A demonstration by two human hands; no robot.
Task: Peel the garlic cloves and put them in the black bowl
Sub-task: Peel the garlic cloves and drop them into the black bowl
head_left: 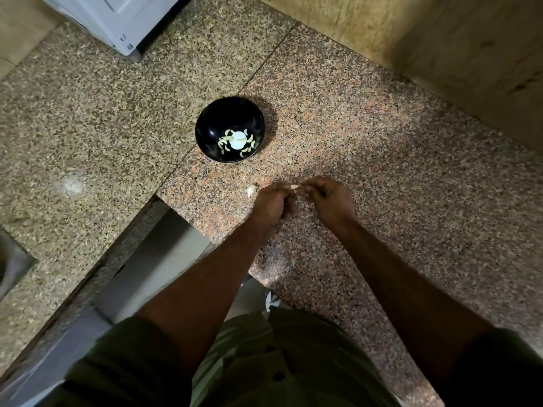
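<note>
Granite counter (pixel 367 148), speckled pink and tan, seam running diagonally across it. Far left: white appliance (pixel 117 22), corner only, standing on the counter. Left edge, near: grey recess (pixel 11 259), cannot tell what it is.

Bowl (pixel 230 129), black, centre of the counter, far from the hands and a little left of them. Peeled cloves (pixel 226 141) lie inside, scattered round a bright glare spot on its bottom.

Loose garlic piece (pixel 251 190), white, on the counter just left of the left hand, between hand and bowl; touching the hand or not, cannot tell.

Left hand (pixel 271 202): fingers curled in, tips pinching the left end of a clove (pixel 294 187). Right hand (pixel 330 199): fingers also curled, tips at the clove's right end. Clove is held between the two hands, above the counter, whitish; how much skin is on it is too small to tell.

Near: olive shirt (pixel 279 362), both forearms bare.

Far right: tan wall (pixel 440 39).
</note>
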